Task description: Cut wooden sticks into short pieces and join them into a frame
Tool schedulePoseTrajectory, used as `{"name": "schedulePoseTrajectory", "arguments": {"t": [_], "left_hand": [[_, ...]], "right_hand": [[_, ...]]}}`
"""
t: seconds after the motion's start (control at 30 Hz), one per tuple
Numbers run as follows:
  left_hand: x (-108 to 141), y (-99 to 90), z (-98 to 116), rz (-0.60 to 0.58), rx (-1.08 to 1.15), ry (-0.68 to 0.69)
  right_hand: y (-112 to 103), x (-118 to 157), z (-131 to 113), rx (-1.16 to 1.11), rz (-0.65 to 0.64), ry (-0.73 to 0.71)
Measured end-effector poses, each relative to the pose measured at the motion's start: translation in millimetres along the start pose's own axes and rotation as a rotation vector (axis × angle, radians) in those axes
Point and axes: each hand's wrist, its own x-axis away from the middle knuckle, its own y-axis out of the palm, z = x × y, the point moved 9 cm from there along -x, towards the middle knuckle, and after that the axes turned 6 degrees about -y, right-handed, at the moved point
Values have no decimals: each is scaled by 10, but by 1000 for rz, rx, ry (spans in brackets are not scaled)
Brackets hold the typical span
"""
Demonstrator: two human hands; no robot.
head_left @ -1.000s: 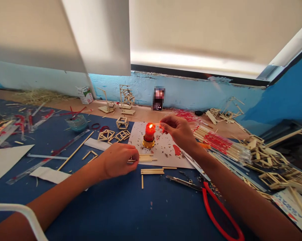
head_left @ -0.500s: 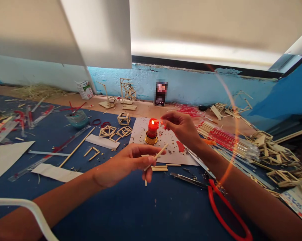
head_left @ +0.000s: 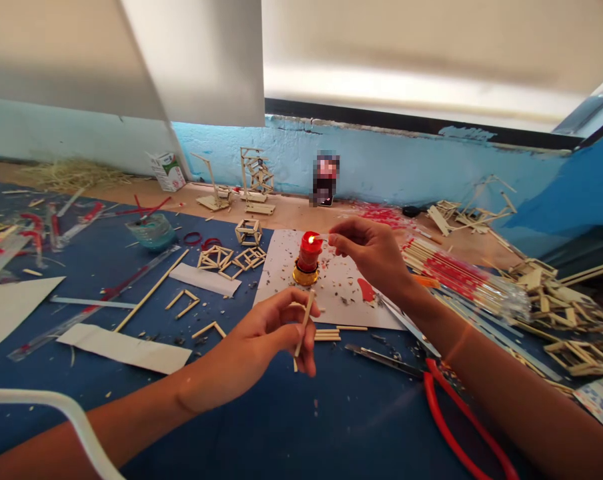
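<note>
A red candle [head_left: 310, 252] burns on a gold base, standing on a white sheet of paper [head_left: 276, 293] sprinkled with dark crumbs. My right hand [head_left: 369, 250] is closed in a pinch, holding a thin pale strip [head_left: 322, 238] whose tip is at the flame. In front of the candle, my left hand [head_left: 276, 330] grips a short wooden stick [head_left: 306, 320] between thumb and fingers, tilted nearly upright. Another stick shows partly behind those fingers. Several cut sticks [head_left: 327, 335] lie just beyond this hand on the blue table.
Red-handled scissors [head_left: 431, 373] lie under my right forearm. Small stick frames [head_left: 249, 231] and a glass bowl of bluish liquid [head_left: 154, 233] stand to the left. On the right are bagged sticks [head_left: 446, 267] and piled stick frames [head_left: 536, 287]. A phone [head_left: 325, 180] leans on the wall.
My left hand has turned the short stick from slanted to nearly upright. My right hand still holds the pale strip at the flame. The view has shifted slightly.
</note>
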Motion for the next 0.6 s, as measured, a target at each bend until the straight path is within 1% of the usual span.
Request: {"name": "schedulePoseTrajectory", "arguments": {"t": [0.17,0.33,0.6], "left_hand": [[-8,-109,-54,110,6,-39],[-24,-112,-17,121,-12,-3],[-1,-209,45,232,-71,10]], "right_hand": [[21,6,-26,7,-4,-26],[18,24,-15,24,14,-35],[13,37,-40,17,39,-32]]}}
